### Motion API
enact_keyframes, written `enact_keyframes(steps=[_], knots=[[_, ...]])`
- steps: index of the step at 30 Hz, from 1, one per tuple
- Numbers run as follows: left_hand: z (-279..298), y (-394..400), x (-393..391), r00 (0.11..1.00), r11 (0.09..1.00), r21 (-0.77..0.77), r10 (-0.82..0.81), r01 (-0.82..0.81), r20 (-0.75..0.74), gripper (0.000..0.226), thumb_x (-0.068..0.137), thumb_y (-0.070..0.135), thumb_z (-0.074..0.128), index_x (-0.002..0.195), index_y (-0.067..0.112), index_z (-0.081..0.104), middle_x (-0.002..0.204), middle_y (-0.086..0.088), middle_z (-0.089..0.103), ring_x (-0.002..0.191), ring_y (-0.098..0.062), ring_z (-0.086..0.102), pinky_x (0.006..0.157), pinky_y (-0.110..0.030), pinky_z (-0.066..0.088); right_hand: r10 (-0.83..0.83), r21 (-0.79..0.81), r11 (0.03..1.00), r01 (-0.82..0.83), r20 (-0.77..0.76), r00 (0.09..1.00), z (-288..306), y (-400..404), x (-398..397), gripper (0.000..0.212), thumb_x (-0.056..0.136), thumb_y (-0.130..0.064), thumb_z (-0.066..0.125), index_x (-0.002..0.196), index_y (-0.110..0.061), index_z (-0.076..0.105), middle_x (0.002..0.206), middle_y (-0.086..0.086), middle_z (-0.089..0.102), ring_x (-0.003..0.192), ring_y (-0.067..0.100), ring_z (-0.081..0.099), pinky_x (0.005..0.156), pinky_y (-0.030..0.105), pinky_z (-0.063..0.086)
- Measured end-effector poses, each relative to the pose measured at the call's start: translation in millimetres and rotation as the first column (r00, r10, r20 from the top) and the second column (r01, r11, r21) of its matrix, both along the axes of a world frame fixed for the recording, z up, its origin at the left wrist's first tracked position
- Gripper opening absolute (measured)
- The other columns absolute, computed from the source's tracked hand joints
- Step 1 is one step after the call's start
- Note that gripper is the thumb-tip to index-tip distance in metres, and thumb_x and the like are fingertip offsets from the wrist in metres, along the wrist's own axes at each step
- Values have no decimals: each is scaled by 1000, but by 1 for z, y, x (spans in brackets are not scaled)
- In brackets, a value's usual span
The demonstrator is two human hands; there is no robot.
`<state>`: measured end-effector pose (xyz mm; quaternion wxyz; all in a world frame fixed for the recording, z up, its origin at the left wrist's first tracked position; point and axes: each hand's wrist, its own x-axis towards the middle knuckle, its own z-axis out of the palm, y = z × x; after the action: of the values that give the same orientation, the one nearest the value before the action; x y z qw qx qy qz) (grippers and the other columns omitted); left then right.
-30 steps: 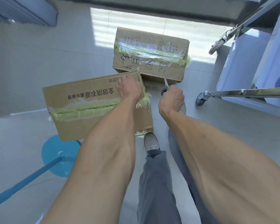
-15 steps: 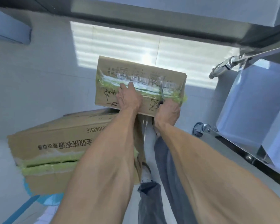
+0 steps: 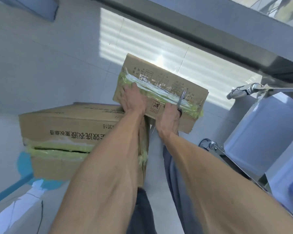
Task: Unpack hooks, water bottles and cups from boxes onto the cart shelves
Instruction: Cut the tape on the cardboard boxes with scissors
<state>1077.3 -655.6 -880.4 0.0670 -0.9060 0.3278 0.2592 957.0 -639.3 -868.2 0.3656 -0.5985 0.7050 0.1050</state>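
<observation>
While your left hand (image 3: 132, 100) lies flat with straight fingers on the top of the far box (image 3: 161, 92), your right hand (image 3: 169, 118) curls round the dark handle of the scissors (image 3: 181, 100), whose blades point away from you and rest on the taped seam. That seam, covered in clear tape (image 3: 152, 88) with ragged green edges, runs along the far box's long axis, from upper left to lower right in the view, and the blades cross it near its right end. Printing on the far box is mostly too small to read; you can make out a row of handling pictograms beyond the seam and a crossed-out symbol in a square between your hands.

Just beside it, closer to you and to the left, sits the near box (image 3: 71, 132), its long axis running left to right. Its top carries the digits "3516" and a line of Chinese characters, all upside down to you. A dark gap shows along its green-taped seam. Both boxes stand on the pale tiled floor (image 3: 41, 73). At the right is the cart (image 3: 254, 125), a metal frame on castors.
</observation>
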Motion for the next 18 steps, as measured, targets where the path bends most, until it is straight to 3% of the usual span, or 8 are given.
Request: enact_keyframes(steps=[4,8,12,14,16,18], knots=[[28,31,49,988,991,-12,133,-133,78,32,90,14,51,122,14,53,124,-14,50,113,-30,47,96,-39,36,202,-68,978,-198,65,977,38,43,40,32,82,3,43,108,-7,57,109,10,52,96,27,49,82,35,42],[60,92,92,974,980,-24,200,-198,110,40,88,16,48,127,13,49,129,-16,45,117,-32,44,97,-42,36,501,-152,864,-481,156,851,71,105,84,22,78,-2,52,99,-9,56,103,12,52,94,30,48,73,31,28],[78,175,117,930,944,-45,331,-328,158,46,86,13,50,132,12,46,141,-21,38,125,-35,40,100,-44,35,587,-57,803,-593,249,771,84,174,119,14,85,-6,49,97,-12,54,102,10,55,92,31,54,70,33,31],[80,216,126,906,921,-48,388,-386,169,53,86,14,52,138,10,41,145,-23,34,132,-36,36,105,-45,34,640,16,754,-657,210,739,81,204,127,11,92,-16,52,101,-11,55,105,12,59,98,33,56,74,37,38],[79,260,134,881,894,-61,447,-443,155,54,88,16,52,140,10,38,148,-25,30,136,-37,32,106,-46,32,694,66,707,-704,127,709,77,232,132,30,93,-34,58,113,-11,56,113,12,58,108,32,52,86,38,41],[79,308,142,869,879,-52,476,-473,138,57,88,17,51,142,9,35,151,-26,25,138,-39,28,106,-46,33,752,36,659,-751,-20,659,75,256,141,44,89,-50,59,115,-14,57,112,10,59,107,30,52,88,39,40]])
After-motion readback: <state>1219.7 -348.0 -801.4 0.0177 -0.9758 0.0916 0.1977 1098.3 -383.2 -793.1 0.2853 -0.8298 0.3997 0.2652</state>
